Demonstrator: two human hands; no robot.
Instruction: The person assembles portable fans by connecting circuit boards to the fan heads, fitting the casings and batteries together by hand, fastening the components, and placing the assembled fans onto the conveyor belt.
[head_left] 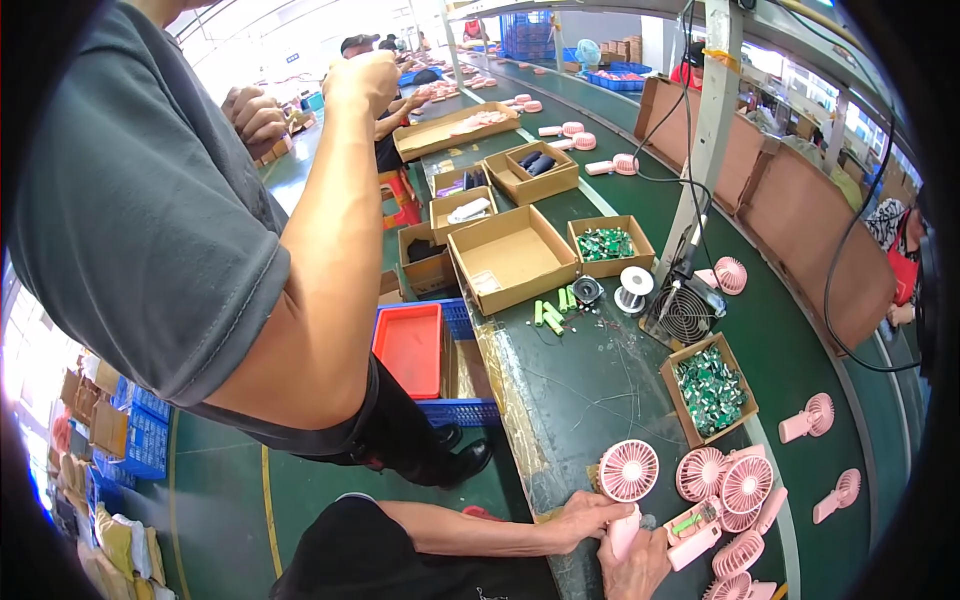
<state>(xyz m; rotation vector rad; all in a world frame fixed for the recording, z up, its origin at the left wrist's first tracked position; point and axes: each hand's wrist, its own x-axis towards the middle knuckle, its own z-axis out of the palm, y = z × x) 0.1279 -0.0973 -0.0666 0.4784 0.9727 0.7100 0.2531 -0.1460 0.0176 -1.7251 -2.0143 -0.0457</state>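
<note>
At the lower right of the bench, a pink handheld fan (pixel 629 471) stands with its round grille away from me and its handle toward me. My left hand (pixel 580 520) comes in from the left, its fingers closed on the side of the handle. Around the lower end of that handle curls my right hand (pixel 637 568), fingers bent and partly hidden. Just right of my hands lies an opened fan handle (pixel 692 530) with a green battery cell inside. Several more pink fans (pixel 746 484) are heaped beside it.
A person in a grey shirt (pixel 150 220) stands close on my left. Boxes of green circuit boards (pixel 712 392), an open cardboard box (pixel 515 250), green battery cells (pixel 549 316), a solder spool (pixel 634 287) and a small black fan (pixel 685 315) occupy the bench. Beyond runs a green conveyor (pixel 790 375).
</note>
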